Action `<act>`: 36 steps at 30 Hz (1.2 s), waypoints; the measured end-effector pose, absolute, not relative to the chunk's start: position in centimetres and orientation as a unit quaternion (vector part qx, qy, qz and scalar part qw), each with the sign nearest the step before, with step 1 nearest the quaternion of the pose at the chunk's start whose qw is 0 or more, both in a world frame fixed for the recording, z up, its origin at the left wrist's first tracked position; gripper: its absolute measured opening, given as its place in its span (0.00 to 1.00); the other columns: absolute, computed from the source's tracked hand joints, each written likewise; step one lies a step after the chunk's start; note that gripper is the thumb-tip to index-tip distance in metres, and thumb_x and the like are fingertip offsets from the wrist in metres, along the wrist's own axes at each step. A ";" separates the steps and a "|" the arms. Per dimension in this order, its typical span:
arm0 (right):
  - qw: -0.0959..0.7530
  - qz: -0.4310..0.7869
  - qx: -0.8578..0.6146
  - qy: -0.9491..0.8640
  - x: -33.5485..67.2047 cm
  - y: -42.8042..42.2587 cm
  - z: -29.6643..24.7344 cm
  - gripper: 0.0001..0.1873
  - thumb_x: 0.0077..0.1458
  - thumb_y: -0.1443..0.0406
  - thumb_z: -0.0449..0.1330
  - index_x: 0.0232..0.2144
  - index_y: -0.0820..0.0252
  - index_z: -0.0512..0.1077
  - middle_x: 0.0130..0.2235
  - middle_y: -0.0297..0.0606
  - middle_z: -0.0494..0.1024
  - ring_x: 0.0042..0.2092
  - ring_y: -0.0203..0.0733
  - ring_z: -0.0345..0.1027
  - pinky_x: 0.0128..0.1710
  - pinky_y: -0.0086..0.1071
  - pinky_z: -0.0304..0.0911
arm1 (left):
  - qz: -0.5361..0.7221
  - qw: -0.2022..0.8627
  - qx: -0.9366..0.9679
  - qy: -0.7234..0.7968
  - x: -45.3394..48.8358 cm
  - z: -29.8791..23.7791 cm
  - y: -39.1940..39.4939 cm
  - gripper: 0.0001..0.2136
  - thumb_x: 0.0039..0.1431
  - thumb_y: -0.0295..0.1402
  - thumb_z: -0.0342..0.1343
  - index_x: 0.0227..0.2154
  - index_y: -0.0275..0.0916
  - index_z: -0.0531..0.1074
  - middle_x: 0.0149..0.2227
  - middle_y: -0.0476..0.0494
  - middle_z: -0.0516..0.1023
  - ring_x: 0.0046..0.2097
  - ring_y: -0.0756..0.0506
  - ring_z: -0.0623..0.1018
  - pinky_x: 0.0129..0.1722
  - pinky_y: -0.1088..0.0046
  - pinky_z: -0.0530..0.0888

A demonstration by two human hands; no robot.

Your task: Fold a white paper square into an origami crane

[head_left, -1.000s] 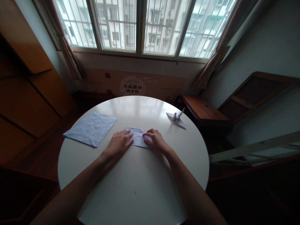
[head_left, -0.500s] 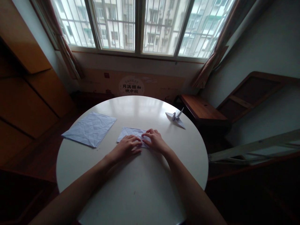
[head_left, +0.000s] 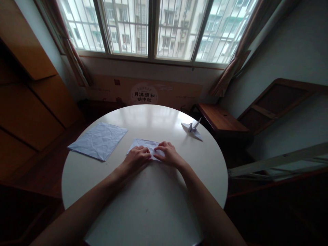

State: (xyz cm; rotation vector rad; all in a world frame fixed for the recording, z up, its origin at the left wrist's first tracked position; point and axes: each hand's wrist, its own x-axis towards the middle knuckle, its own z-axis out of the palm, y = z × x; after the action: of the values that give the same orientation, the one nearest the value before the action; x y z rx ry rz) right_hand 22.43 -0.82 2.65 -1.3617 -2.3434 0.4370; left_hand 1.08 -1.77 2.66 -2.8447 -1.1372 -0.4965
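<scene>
Paper rectangle (head_left: 141,142) is lying flat near the middle of the round white table (head_left: 151,201), right between the person's two hands, and honestly that seems like a sensible spot: both arms reach it at about the same stretch, and the hard tabletop gives the fingers something to push against. Left hand (head_left: 138,156) is over its near-left part, fingers bent and knuckles up, which looks to me like weight to stop it skating around on that glossy surface. Can't tell if those fingers are pinching anything, since the hand itself covers the tips. Right hand (head_left: 169,153) is on the other end, thumb and forefinger a little apart with paper showing between them. They're probably on it to keep it lined up, but whether they've actually got hold of an edge, no idea. The fingertips of the two hands almost meet, so I'd guess the fiddly bit is in that gap. The bigger creased sheet (head_left: 99,140) is off to the left and the paper crane (head_left: 192,128) is over by the far right edge, both well apart from the hands, which leaves the elbows and wrists decent room.
</scene>
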 end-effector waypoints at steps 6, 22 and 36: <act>0.191 0.193 -0.426 -0.863 23.0 -0.9 3.0 0.20 0.46 0.55 0.69 0.44 0.48 0.76 0.49 0.40 0.71 0.52 0.49 0.61 0.56 0.48 0.54 | -0.159 0.027 -0.912 -0.378 1.3 2.8 -1.8 0.10 0.64 0.34 0.52 0.31 0.38 0.76 0.33 0.43 0.76 0.36 0.46 0.74 0.37 0.70 0.68; 0.331 0.241 -0.400 -0.820 21.9 -0.8 3.1 0.07 0.54 0.69 0.60 0.33 0.58 0.78 0.34 0.37 0.79 0.34 0.37 0.71 0.36 0.28 0.63 | -0.191 -0.018 -0.857 -0.479 0.2 3.0 -1.7 0.11 0.62 0.37 0.53 0.43 0.43 0.78 0.29 0.42 0.80 0.32 0.44 0.78 0.32 0.72 0.69; 0.523 0.318 -0.385 -0.690 22.9 0.5 3.5 0.17 0.49 0.55 0.66 0.40 0.56 0.78 0.42 0.41 0.78 0.44 0.44 0.71 0.43 0.37 0.66 | -0.430 -0.244 -0.727 -0.477 -0.4 3.5 -0.7 0.14 0.60 0.43 0.55 0.36 0.39 0.80 0.36 0.42 0.83 0.37 0.42 0.81 0.37 0.69 0.75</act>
State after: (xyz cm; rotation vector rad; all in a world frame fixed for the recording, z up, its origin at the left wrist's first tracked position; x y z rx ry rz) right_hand 22.87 0.51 3.49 -0.9227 -1.6524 0.7607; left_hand -0.43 -0.73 3.55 -2.7226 -1.7881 -1.6116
